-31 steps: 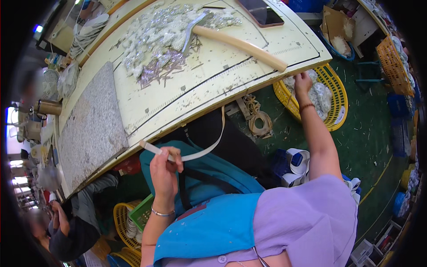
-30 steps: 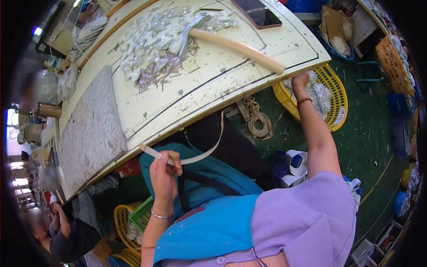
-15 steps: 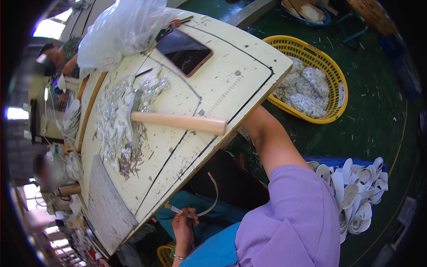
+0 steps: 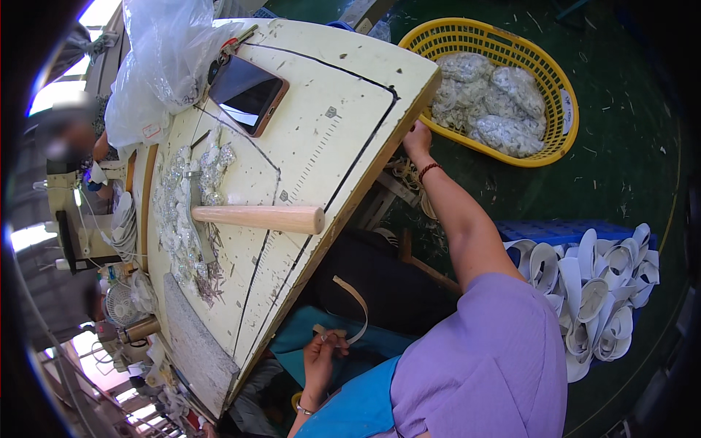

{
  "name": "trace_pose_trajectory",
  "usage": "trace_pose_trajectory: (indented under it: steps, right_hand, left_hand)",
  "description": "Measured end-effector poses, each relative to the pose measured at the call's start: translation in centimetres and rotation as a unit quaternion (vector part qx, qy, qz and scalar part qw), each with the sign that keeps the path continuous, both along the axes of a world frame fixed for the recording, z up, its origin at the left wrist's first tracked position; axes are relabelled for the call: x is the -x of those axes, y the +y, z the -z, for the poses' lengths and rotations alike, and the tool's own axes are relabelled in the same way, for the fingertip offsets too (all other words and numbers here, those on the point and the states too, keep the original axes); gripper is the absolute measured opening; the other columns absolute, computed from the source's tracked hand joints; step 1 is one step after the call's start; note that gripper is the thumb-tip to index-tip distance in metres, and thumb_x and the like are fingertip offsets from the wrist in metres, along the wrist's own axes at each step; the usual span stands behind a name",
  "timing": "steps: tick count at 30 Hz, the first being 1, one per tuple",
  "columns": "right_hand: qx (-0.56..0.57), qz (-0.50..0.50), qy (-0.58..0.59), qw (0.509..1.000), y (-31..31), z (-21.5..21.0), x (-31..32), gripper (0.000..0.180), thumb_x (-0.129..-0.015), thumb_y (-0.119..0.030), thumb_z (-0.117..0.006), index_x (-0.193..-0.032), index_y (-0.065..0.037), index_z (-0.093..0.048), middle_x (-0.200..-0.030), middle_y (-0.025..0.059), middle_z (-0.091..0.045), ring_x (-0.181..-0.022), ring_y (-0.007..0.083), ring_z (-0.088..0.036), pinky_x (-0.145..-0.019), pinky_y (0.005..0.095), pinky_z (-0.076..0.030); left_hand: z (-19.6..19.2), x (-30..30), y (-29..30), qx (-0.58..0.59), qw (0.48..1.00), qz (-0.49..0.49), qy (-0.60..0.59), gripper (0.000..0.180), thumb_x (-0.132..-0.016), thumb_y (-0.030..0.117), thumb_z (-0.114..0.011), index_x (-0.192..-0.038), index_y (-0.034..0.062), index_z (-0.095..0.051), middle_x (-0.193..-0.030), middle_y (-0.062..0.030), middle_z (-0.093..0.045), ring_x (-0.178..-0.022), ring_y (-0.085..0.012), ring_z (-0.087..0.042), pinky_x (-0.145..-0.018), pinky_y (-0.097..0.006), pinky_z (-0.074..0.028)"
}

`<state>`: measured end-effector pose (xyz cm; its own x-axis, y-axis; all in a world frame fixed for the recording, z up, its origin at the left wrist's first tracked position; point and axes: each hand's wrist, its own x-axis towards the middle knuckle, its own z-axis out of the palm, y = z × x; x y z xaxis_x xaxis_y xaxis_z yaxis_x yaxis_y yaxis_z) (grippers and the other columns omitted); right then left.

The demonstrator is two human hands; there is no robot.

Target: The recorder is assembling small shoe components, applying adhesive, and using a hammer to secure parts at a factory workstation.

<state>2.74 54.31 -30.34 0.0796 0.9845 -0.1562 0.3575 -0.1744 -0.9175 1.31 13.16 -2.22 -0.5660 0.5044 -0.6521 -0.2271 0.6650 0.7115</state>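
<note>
My left hand (image 4: 325, 352), low in the view by the teal apron, pinches a thin, curved beige strip (image 4: 360, 310); one end arcs up and to the right. My right arm stretches out past the table's edge. At its end my right hand (image 4: 418, 144) has its fingers curled in, close to the near-left rim of the yellow basket (image 4: 558, 157). The table edge partly hides those fingers, so what they hold does not show. Inside the basket lie several clear bags of whitish pieces (image 4: 504, 120).
On the cream table (image 4: 350, 80) lie a wooden-handled hammer (image 4: 263, 217), a phone (image 4: 248, 93), a heap of shiny clear pieces (image 4: 171, 193), a grey slab (image 4: 193, 343) and a plastic bag (image 4: 164, 66). White looped straps (image 4: 584, 292) fill a blue crate (image 4: 544, 232). Another person (image 4: 73, 124) sits far left.
My right hand, hidden below the table edge before, has reached out beside the yellow basket. My left hand still holds the strip. The whole view has shifted, bringing the basket higher in the picture.
</note>
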Motion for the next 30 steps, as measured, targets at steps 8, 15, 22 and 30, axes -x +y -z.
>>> trace_pose_trajectory:
  steps: [8,15,22,30]
  right_hand:
    - [0.041,-0.216,-0.025,0.975,-4.7,-1.5,0.9,0.023,-0.072,-0.023,-0.061,-0.087,-0.008,-0.068,-0.085,0.0145,-0.066,-0.082,0.0291,-0.063,-0.074,0.0363,-0.05]
    - [-0.009,-0.661,0.311,0.683,-15.7,-15.1,-6.2,0.013,-0.074,-0.015,-0.06,-0.081,-0.005,-0.065,-0.074,0.0104,-0.064,-0.068,0.0213,-0.061,-0.064,0.0313,-0.047]
    - [0.087,-0.469,0.468,0.744,-16.4,-17.5,-10.1,0.016,-0.088,-0.018,-0.051,-0.091,-0.004,-0.059,-0.083,0.0061,-0.064,-0.07,0.0126,-0.06,-0.063,0.0233,-0.046]
    - [0.353,-0.453,0.401,0.713,-18.9,-12.0,-8.8,0.01,-0.089,-0.018,-0.042,-0.088,-0.009,-0.047,-0.096,0.0091,-0.066,-0.041,0.0085,-0.045,-0.039,0.0189,-0.035]
  left_hand:
    - [-0.1,-0.3,0.8,-0.007,0.999,0.046,0.023,0.022,-0.093,0.013,-0.043,-0.096,-0.0007,-0.059,-0.074,-0.003,-0.059,-0.066,-0.0095,-0.054,-0.06,-0.023,-0.043]
    - [0.4,-0.2,8.8,-0.072,0.972,0.172,0.144,0.037,-0.088,0.011,-0.051,-0.124,0.0039,-0.045,-0.069,0.0027,-0.051,-0.059,-0.0051,-0.048,-0.053,-0.017,-0.038]
    - [0.7,1.0,11.2,0.001,0.971,0.231,-0.057,0.016,-0.085,0.013,-0.057,-0.099,0.0047,-0.06,-0.079,0.0017,-0.059,-0.064,-0.0041,-0.052,-0.054,-0.018,-0.043]
    - [0.9,1.3,9.9,-0.046,0.952,0.302,-0.003,0.013,-0.087,0.013,-0.056,-0.091,0.0021,-0.061,-0.074,0.0002,-0.059,-0.063,-0.0037,-0.051,-0.054,-0.018,-0.043]
